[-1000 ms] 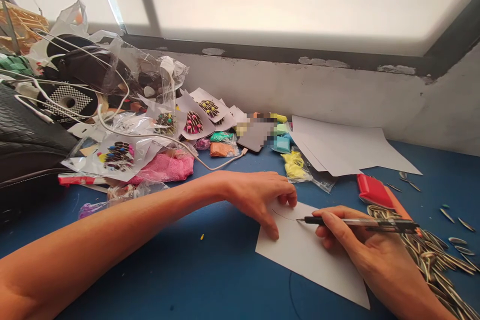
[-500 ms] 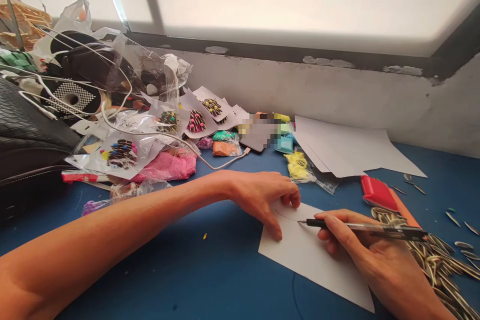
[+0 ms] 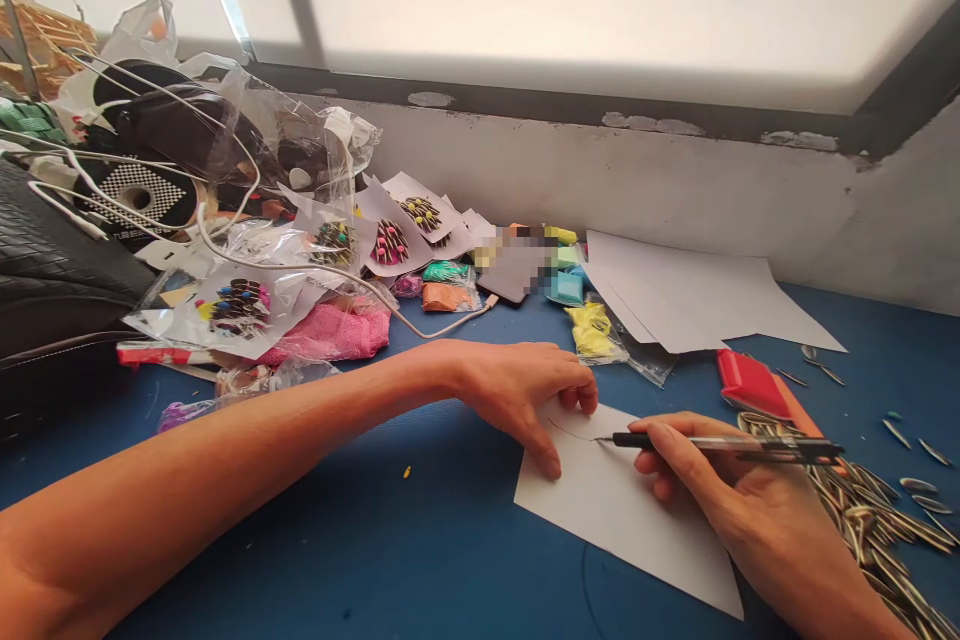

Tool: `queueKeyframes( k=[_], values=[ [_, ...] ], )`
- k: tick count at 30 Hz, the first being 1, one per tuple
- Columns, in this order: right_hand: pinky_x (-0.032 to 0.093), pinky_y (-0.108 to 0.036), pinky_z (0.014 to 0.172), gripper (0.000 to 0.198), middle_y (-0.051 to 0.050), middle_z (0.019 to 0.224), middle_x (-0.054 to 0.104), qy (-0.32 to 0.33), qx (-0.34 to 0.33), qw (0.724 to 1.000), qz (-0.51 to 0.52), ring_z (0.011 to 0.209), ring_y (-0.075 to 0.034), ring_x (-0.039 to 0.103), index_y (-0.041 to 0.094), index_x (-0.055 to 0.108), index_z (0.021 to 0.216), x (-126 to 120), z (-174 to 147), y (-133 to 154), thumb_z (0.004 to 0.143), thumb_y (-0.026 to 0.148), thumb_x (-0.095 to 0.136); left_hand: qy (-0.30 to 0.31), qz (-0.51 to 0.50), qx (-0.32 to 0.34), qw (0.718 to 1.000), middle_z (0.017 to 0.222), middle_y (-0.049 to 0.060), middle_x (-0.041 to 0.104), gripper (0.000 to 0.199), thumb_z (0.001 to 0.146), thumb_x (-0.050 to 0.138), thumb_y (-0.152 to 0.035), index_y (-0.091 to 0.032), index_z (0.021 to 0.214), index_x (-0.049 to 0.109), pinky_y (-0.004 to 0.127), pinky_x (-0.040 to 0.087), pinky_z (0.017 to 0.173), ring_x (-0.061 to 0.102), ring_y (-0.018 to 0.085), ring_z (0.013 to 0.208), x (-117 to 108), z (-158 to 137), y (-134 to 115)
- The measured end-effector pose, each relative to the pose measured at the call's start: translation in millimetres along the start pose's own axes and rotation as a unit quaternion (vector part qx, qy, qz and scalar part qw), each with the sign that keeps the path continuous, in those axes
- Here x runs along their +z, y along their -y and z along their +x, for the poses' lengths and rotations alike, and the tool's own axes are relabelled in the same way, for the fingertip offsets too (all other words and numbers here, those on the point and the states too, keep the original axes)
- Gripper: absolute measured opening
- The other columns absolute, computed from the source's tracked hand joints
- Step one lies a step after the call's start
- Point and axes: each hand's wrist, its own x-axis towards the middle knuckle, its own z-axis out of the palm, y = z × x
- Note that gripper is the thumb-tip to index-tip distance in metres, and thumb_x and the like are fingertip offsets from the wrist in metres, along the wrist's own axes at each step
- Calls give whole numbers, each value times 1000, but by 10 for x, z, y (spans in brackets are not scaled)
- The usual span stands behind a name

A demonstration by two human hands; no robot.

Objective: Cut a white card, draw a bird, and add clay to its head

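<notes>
A white sheet of paper lies at an angle on the blue table. My left hand rests over its upper left corner, thumb spread on the sheet and fingers loosely bent, holding nothing. Between the thumb and fingers of my right hand is a black pen with a clear barrel. The pen's tip touches the paper at the end of a thin, curved dark line that starts near my left hand.
Striped sunflower seeds lie at the right, by a red clay packet. Behind are white sheets and a yellow clay packet. Bags, a white cable, a pink cloth and seed-decorated papers crowd the left.
The view has shifted slightly, moving everything a little to the left. Both hands and the pen stay almost where they were on the paper.
</notes>
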Motion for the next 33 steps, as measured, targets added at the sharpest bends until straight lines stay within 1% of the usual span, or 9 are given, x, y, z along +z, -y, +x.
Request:
queueKeyframes(
  k=[2, 5, 7, 10, 12, 18, 25, 30, 33],
  values=[
    [49, -22, 40, 40, -1, 51, 70, 4, 2, 1000, -14, 44, -16, 64, 26, 75, 65, -15, 23, 83, 75, 61, 58, 0, -4, 0, 1000, 114, 4, 57, 57, 71, 80, -38, -17, 117, 55, 27, 41, 90, 49, 20, 109, 1, -2, 3],
    [45, -23, 34, 41, -1, 49, 69, -8, 3, 999, -32, 41, -17, 63, 26, 74, 63, -37, 57, 163, 72, 61, 56, 2, -7, 1, 1000, 114, 4, 57, 57, 71, 80, -39, -18, 118, 55, 28, 41, 91, 49, 20, 110, 1, -3, 12],
    [47, -23, 35, 40, -2, 49, 70, -13, 1, 999, -33, 42, -18, 64, 26, 74, 64, -48, 66, 164, 72, 60, 56, 3, -5, 2, 1000, 113, 4, 57, 59, 71, 80, -39, -18, 121, 55, 28, 40, 92, 49, 20, 110, -1, -1, 17],
    [53, -24, 42, 39, -2, 53, 72, -11, 3, 1000, -21, 46, -19, 68, 26, 74, 67, -57, 58, 127, 74, 60, 57, 4, 0, 6, 1000, 112, 4, 56, 63, 72, 79, -40, -21, 126, 55, 29, 39, 95, 49, 21, 111, -6, 1, 16],
    [54, -25, 42, 39, -2, 56, 73, -14, 13, 1000, -17, 47, -19, 68, 25, 74, 68, -54, 47, 107, 74, 60, 59, 7, 4, 7, 1000, 112, 4, 56, 65, 72, 79, -41, -22, 129, 54, 30, 39, 96, 48, 22, 112, -11, 2, 9],
    [52, -24, 40, 40, -2, 53, 71, -25, 27, 999, -12, 46, -18, 66, 24, 72, 65, -37, 40, 105, 71, 62, 61, 19, 17, -3, 1000, 113, 5, 55, 71, 74, 78, -42, -23, 137, 52, 29, 40, 95, 48, 22, 111, -18, 4, -16],
    [53, -25, 44, 41, -4, 57, 73, -25, 45, 999, 8, 49, -19, 68, 22, 72, 68, -28, 37, 80, 71, 62, 62, 15, 31, 9, 999, 109, 5, 53, 74, 74, 76, -44, -24, 140, 51, 30, 41, 90, 49, 22, 105, -11, 9, 14],
    [46, -23, 35, 39, -3, 53, 71, -38, 30, 999, -4, 42, -17, 62, 23, 73, 66, -40, 29, 80, 72, 60, 62, 18, 40, 27, 999, 109, 6, 53, 75, 75, 75, -45, -23, 143, 50, 30, 41, 91, 49, 22, 103, -9, 13, 27],
    [49, -23, 37, 39, -3, 53, 71, -45, 37, 998, -4, 43, -17, 63, 23, 73, 65, -76, 23, 66, 70, 60, 62, 18, 44, 27, 998, 107, 6, 52, 74, 76, 75, -45, -23, 142, 51, 29, 40, 91, 49, 22, 102, -7, 10, 15]
  ],
)
